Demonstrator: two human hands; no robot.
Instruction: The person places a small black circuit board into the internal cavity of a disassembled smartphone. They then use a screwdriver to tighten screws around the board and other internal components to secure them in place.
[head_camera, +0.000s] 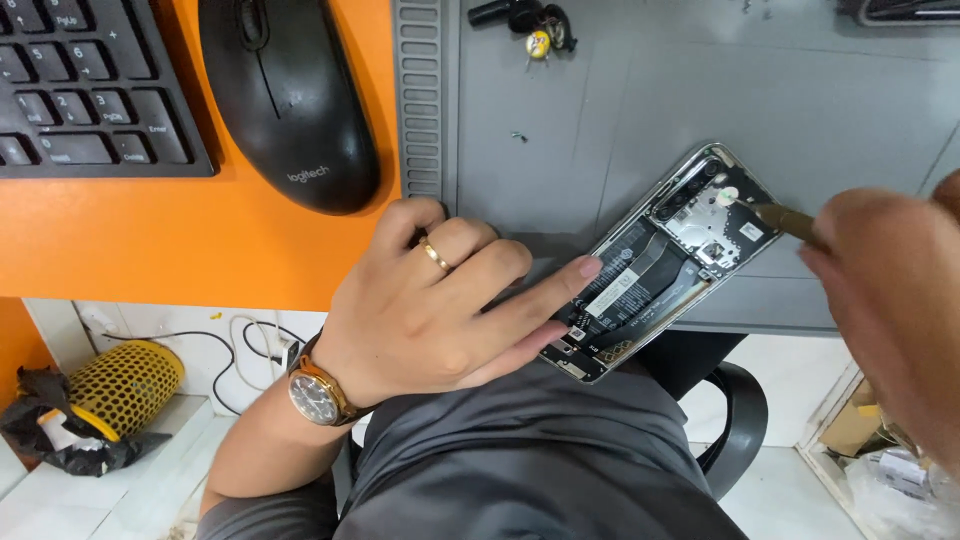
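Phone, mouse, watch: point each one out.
Phone (640, 275): head view, on the dark battery in its opened back.
Mouse (290, 100): head view, on the middle of its black shell.
Watch (312, 397): head view, on the dial.

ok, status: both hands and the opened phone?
Left hand pinning opened phone on grey mat, fingertips on battery. Right hand holds tweezers, tip at the camera end. Nothing blocking; mouse well aside.
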